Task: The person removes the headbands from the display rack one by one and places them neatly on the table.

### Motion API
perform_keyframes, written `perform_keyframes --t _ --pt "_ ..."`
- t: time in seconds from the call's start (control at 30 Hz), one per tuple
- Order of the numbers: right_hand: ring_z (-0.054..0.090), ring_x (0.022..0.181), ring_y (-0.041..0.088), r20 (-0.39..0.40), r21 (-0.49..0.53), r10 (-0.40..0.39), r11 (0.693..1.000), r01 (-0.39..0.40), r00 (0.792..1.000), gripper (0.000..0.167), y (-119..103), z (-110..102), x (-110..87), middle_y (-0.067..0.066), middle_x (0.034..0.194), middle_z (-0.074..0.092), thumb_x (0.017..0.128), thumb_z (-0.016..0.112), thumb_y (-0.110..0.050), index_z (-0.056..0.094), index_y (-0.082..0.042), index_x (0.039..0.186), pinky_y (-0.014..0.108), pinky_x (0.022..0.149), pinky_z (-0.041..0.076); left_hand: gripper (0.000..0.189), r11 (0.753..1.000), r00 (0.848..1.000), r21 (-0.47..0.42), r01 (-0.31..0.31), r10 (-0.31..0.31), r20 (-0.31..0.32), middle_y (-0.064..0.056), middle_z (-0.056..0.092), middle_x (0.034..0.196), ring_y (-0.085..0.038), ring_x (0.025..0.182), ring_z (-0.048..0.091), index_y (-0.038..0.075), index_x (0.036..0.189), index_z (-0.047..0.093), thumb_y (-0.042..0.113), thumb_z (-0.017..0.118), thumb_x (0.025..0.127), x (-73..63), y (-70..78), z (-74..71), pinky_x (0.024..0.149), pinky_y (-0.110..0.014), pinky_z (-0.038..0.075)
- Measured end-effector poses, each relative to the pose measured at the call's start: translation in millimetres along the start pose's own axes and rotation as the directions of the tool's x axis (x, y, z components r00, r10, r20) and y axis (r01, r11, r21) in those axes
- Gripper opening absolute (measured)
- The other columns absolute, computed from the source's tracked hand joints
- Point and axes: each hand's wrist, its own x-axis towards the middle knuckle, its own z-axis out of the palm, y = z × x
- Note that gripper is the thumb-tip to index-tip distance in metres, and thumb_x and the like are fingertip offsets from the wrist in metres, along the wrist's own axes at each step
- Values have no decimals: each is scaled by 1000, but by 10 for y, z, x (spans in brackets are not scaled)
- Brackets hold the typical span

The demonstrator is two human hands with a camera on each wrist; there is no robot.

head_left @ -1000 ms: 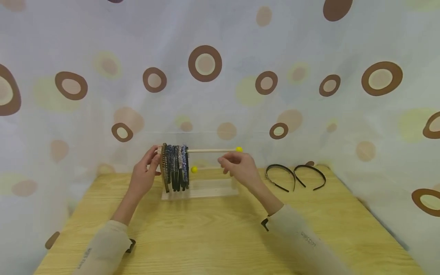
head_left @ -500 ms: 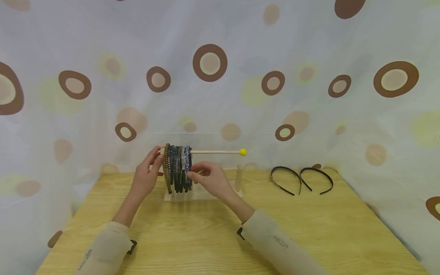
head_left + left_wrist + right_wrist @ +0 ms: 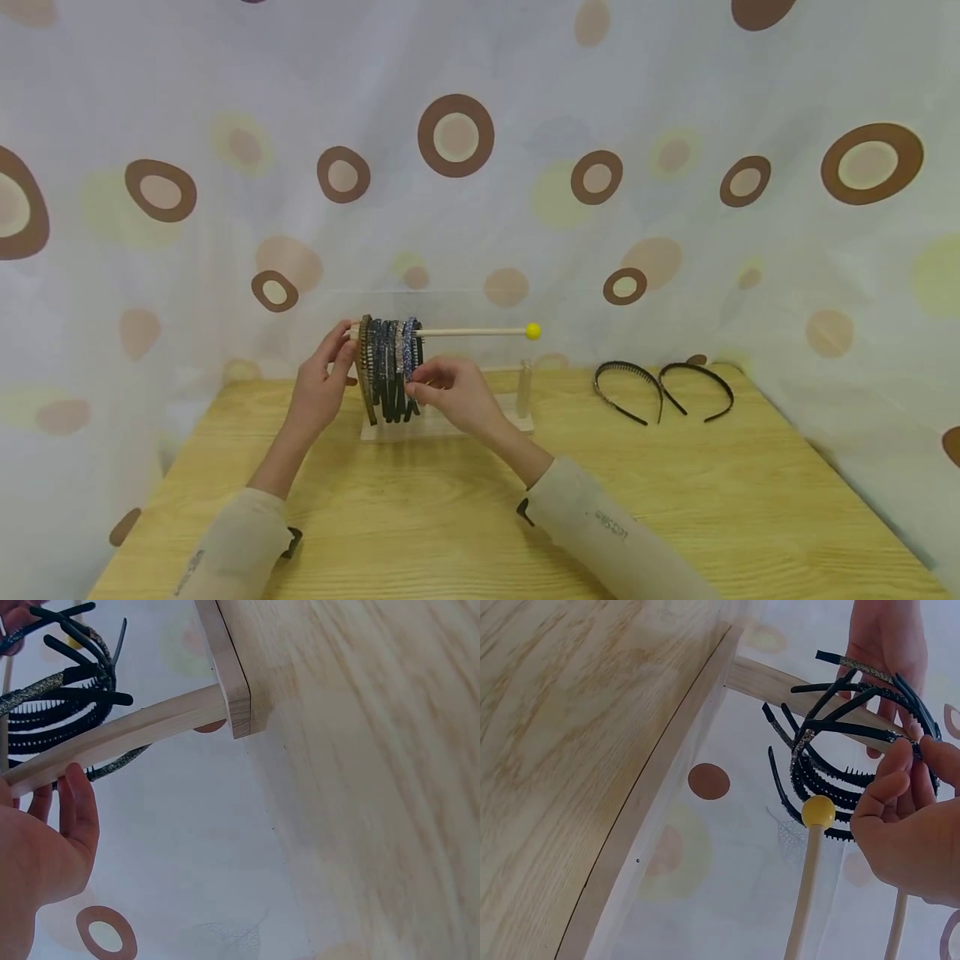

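Several black headbands (image 3: pixel 388 375), some with glitter, hang in a row at the left end of a wooden rod (image 3: pixel 472 332). My left hand (image 3: pixel 318 392) grips the upright post (image 3: pixel 142 727) of the wooden stand beside the leftmost headband. At the right side of the row, my right hand (image 3: pixel 461 396) pinches a dark glittery headband (image 3: pixel 870 730) between thumb and fingers. Its fingertips partly hide the band. In the right wrist view, the headbands' free ends spread out in front of the post.
A yellow ball (image 3: pixel 532 332) caps the upper rod's right end. Another yellow ball (image 3: pixel 818 812) tips a second rod. The stand's base (image 3: pixel 510 428) lies on the wooden table (image 3: pixel 465 517). Two black headbands (image 3: pixel 624 364) (image 3: pixel 693 365) lie to the right. A patterned curtain hangs behind.
My right hand has moved left from near the rod's yellow tip to the hanging headbands and now pinches one. My left hand keeps its grip on the post.
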Motion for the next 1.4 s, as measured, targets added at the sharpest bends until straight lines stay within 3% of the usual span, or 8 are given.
perform_keyframes --t 0.23,0.37,0.57,0.8,1.17,1.4 --pt "69 81 15 -35 -32 -73 997 72 997 12 -18 23 -17 -2 88 73 94 77 -17 74 -7 100 31 73 59 55 1000 1000 24 12 -12 0 -26 50 146 -38 116 60 9 159 36 36 42 112 0 30 10 75 -42 62" --pt "71 81 17 -72 -57 -116 992 112 991 12 9 19 -47 -1 90 73 93 77 -15 74 -7 101 31 74 60 55 999 1000 25 19 -20 10 -25 50 146 -39 116 60 10 159 37 37 42 111 -13 17 30 74 -40 62" --pt "72 82 25 -133 -80 -191 980 182 972 14 47 -19 -64 3 93 74 92 77 -9 74 -3 104 30 75 61 55 999 1000 24 25 -25 14 -25 49 147 -38 115 61 10 159 37 37 43 111 -35 26 54 76 -51 61" --pt "71 80 13 -197 -161 -331 939 302 923 13 7 -138 -43 4 95 74 92 76 -5 74 -2 105 29 75 61 55 999 1000 26 21 -21 19 -24 49 147 -38 115 60 10 159 36 37 43 111 -19 31 68 77 -53 60" --pt "72 80 19 -256 -227 -475 876 426 842 11 -162 -334 -38 5 94 74 92 76 -2 75 0 103 35 76 61 55 1000 1000 9 20 -21 12 -25 49 148 -40 119 58 11 159 36 37 43 111 -8 66 44 78 -54 60" --pt "71 77 30 -296 -321 -579 810 491 760 13 -356 -359 -62 16 90 73 85 76 12 73 8 97 41 71 62 55 1000 1000 23 19 -19 -1 -24 51 146 -40 118 60 9 159 37 37 43 111 -21 62 10 76 -47 61"
